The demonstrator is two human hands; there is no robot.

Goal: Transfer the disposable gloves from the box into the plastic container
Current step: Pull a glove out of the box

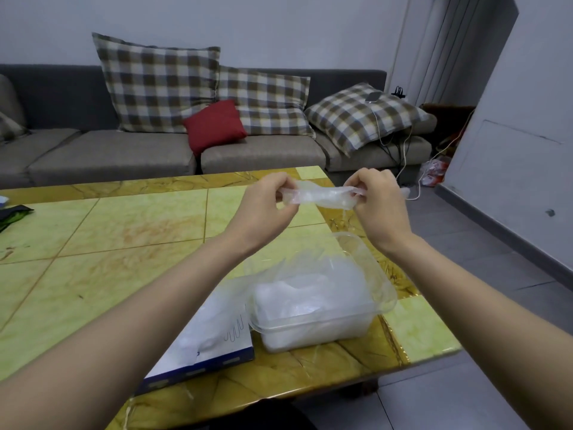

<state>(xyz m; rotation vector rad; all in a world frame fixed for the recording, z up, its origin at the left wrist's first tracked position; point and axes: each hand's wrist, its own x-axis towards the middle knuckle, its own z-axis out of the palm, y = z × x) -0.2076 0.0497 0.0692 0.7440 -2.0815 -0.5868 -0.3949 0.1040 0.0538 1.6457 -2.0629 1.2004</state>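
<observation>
A clear disposable glove (324, 197), bunched into a strip, is stretched in the air between both hands above the table. My left hand (266, 206) pinches its left end. My right hand (379, 200) pinches its right end. Below them stands the clear plastic container (384, 301) with several crumpled gloves inside and some spilling over its left rim. To the container's left lies the white and blue glove box (214, 352), flat on the table, partly hidden by my left forearm.
The yellow-green tiled table (108, 259) ends close behind and to the right of the container. A dark packet (14, 214) lies at its far left edge. Behind stands a grey sofa (124, 156) with checked and red cushions; grey floor lies to the right.
</observation>
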